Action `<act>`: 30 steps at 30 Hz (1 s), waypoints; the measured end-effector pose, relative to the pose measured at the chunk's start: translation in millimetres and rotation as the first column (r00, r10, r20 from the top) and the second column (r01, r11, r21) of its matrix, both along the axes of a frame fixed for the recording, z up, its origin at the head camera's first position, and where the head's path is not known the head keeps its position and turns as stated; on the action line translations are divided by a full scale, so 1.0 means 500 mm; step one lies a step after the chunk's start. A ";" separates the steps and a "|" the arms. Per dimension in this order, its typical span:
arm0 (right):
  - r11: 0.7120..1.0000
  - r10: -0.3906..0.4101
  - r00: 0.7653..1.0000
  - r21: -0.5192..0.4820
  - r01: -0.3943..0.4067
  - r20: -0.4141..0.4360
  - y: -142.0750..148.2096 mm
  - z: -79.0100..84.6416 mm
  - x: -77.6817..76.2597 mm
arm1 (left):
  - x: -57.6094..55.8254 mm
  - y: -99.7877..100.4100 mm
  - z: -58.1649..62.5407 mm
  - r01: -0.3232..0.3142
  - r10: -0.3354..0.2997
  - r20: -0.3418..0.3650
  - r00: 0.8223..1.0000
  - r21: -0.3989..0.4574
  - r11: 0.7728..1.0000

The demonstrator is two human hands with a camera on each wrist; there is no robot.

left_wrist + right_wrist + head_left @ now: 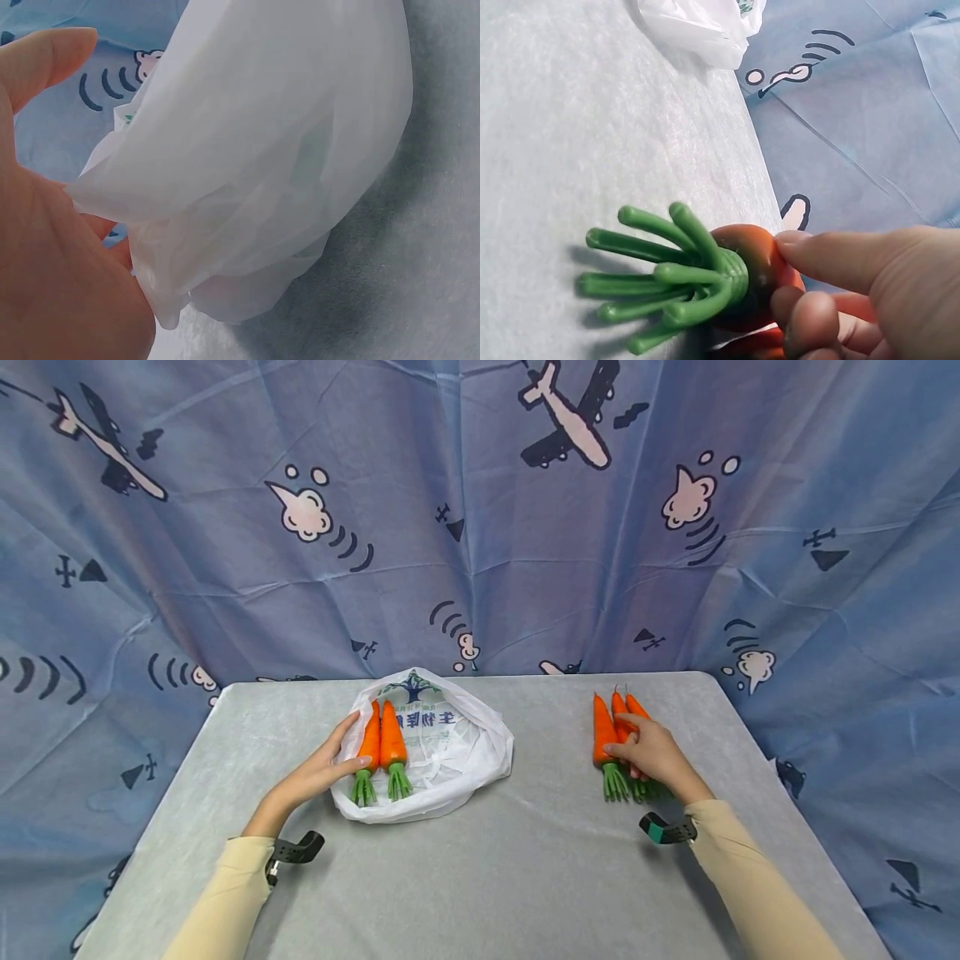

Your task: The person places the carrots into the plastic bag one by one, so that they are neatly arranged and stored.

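Observation:
Two orange carrots (392, 739) with green stems lie side by side in the mouth of a white plastic bag (480, 752). At the bag's left side is my left hand (324, 770), thumb stretched out over the rim by the nearer carrot; the left wrist view shows the bag (247, 150) against the palm and the thumb standing off it. My right hand (654, 750) is over three more carrots on the table's right. Its thumb and curled fingers pinch the leftmost carrot (602, 731), whose green stems (697, 270) stick out in the right wrist view.
A pale grey table (480, 893) carries the bag and the carrots. Behind it hangs a blue curtain (480, 527) printed with planes, close along the table's back edge. Both wrists wear dark straps (296, 850).

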State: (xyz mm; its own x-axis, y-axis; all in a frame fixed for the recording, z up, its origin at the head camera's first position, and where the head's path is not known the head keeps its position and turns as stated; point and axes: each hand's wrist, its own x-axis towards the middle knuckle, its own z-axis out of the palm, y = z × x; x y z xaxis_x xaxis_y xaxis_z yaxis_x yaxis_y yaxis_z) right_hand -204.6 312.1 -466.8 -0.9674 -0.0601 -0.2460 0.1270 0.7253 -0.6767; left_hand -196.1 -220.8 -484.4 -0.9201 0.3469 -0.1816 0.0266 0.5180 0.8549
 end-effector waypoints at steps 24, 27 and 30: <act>0.995 0.049 0.999 0.088 -0.048 -0.008 -0.035 0.005 -0.014 | -0.003 -0.004 -0.010 0.007 -0.006 -0.034 0.999 0.033 0.999; 0.995 0.055 0.998 0.082 -0.054 -0.008 -0.033 0.004 -0.015 | -0.002 -0.004 -0.009 0.006 -0.005 -0.031 1.000 0.024 1.000; 0.995 0.054 0.999 0.086 -0.054 -0.003 -0.033 0.002 -0.017 | -0.002 -0.004 -0.009 0.005 -0.004 -0.028 1.000 0.026 1.000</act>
State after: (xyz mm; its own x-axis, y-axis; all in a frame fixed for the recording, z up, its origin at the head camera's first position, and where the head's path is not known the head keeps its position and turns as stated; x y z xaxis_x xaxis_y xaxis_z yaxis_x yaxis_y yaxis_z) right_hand -212.9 295.4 -465.7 -0.9647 -0.0911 -0.2473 0.0826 0.7865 -0.6121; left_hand -197.2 -222.7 -488.7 -0.9232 0.3554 -0.1464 0.0533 0.4958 0.8668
